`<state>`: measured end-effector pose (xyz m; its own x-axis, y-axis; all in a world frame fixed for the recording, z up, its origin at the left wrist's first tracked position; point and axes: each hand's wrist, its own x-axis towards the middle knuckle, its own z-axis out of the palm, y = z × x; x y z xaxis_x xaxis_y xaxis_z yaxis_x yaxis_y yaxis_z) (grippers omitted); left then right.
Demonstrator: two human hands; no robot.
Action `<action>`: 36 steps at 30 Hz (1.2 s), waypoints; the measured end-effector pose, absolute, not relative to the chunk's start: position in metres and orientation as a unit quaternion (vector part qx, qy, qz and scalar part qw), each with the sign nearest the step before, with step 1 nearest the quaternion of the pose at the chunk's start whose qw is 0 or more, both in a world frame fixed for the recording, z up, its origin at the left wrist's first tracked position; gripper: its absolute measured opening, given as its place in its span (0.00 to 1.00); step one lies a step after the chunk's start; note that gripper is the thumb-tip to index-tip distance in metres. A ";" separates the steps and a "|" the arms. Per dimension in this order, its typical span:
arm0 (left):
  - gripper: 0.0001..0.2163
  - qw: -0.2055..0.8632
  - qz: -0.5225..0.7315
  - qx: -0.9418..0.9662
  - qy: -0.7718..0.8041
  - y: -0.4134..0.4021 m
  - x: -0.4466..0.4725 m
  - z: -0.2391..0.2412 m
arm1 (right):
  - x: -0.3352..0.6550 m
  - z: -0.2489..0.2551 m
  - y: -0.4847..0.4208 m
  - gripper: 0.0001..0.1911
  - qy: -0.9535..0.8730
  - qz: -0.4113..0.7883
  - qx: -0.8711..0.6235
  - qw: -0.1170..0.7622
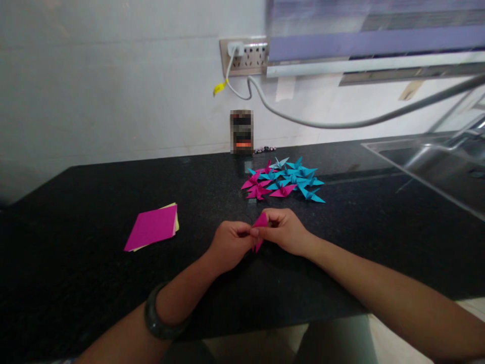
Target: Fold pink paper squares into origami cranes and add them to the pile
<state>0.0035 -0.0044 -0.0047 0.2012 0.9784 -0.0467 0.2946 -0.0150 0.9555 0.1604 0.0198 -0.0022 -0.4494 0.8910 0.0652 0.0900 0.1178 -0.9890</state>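
Pink folded paper (261, 221) lies between two pinching hands, its long axis pointing away from the person: the left hand (232, 246) grips its left edge, the right hand (287, 231) its right; whether it touches the black table (212, 187) is unclear.

I see that the light is modest and brighter on the right; the tiled wall (132, 96) is palest below the purple blind (379, 33), which looks smeared. The black countertop (91, 202) is dim at left. The left hand (230, 245) is duller than the right hand (286, 231). The sink (424, 182) appears soft and stretched; coarse pixels hide one small object (241, 132).
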 end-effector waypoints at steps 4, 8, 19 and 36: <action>0.08 0.489 0.364 0.611 0.505 -0.004 0.005 -0.004 | 0.160 0.001 0.020 0.16 -0.630 0.551 -0.385 0.389; 0.10 0.507 0.352 0.603 0.506 -0.005 0.005 0.000 | 0.161 0.003 0.026 0.14 -0.557 0.554 -0.414 0.460; 0.13 0.448 0.394 0.596 0.538 -0.004 0.004 0.001 | 0.167 0.002 0.024 0.08 -0.726 0.293 -0.391 0.484; 0.13 0.411 0.408 0.589 0.563 -0.001 0.002 -0.002 | 0.167 -0.002 0.016 0.15 -0.796 0.232 -0.356 0.431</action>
